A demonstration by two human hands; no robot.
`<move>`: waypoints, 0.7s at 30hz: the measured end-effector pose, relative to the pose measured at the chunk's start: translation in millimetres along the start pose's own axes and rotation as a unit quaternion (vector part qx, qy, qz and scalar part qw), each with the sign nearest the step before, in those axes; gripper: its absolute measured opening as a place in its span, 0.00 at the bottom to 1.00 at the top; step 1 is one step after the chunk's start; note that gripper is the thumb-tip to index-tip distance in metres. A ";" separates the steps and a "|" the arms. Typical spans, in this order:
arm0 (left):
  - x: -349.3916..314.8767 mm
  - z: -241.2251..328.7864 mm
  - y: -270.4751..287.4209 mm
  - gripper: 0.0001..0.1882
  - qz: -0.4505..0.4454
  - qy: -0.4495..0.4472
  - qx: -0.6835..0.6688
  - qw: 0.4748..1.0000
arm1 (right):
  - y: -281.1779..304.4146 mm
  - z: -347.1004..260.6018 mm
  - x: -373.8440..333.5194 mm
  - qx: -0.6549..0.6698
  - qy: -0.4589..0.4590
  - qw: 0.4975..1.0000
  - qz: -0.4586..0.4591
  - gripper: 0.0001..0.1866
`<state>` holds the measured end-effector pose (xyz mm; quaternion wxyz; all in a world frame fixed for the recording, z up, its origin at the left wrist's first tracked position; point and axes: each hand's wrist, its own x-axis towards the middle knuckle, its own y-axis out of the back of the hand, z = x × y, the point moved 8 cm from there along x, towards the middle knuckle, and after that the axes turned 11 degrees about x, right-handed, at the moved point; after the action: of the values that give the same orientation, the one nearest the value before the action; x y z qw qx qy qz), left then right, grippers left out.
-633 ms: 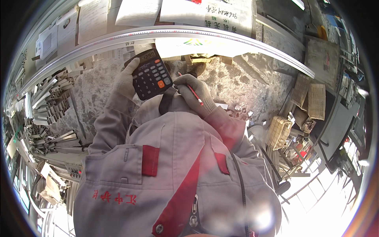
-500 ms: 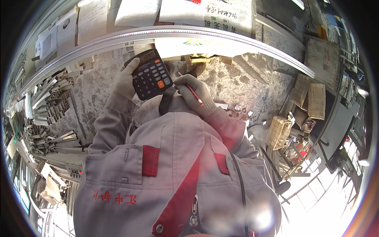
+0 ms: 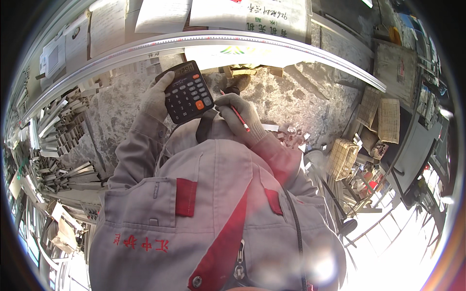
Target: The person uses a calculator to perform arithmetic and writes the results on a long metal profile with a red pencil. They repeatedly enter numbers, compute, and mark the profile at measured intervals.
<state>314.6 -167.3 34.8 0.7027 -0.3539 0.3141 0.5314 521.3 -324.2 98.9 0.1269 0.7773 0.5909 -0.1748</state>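
Note:
A black calculator [image 3: 187,94] with white, grey and orange keys is held at its left side by my gloved left hand [image 3: 156,97]. The thumb lies on its upper left edge below the lit display, and the other fingers are hidden behind it. My gloved right hand [image 3: 239,114] is closed around a red pencil [image 3: 239,118], close to the calculator's lower right corner. The pencil slants down to the right across the hand, its end out past the knuckles. Both gloves are light grey.
A long metal rail with a measuring scale [image 3: 242,36] crosses ahead of me. Beyond it lie paper sheets [image 3: 162,14]. Cut metal profiles [image 3: 65,121] are piled at left. Plastic baskets [image 3: 342,157] stand at right. A shoe [image 3: 241,81] shows on the rough floor [image 3: 296,94].
The view has shifted slightly, with the papers a little further left. Both hands keep their hold on the calculator and the pencil, and have barely moved.

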 end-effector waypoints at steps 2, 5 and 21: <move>-1.5 0.5 -3.3 0.13 -0.004 0.003 0.006 1.000 | 1.3 1.7 -1.9 0.000 -0.005 1.000 0.000 0.11; -0.9 0.4 -7.3 0.13 0.003 0.014 0.009 1.000 | 3.0 3.7 -1.0 -0.009 -0.001 1.000 0.005 0.11; 3.2 0.6 -12.8 0.11 -0.004 0.011 0.003 1.000 | 6.5 14.7 5.9 0.024 -0.026 0.999 0.000 0.12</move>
<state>327.7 -167.5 34.5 0.7024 -0.3592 0.3217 0.5236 527.3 -326.7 83.0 0.1237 0.7755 0.5826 -0.2096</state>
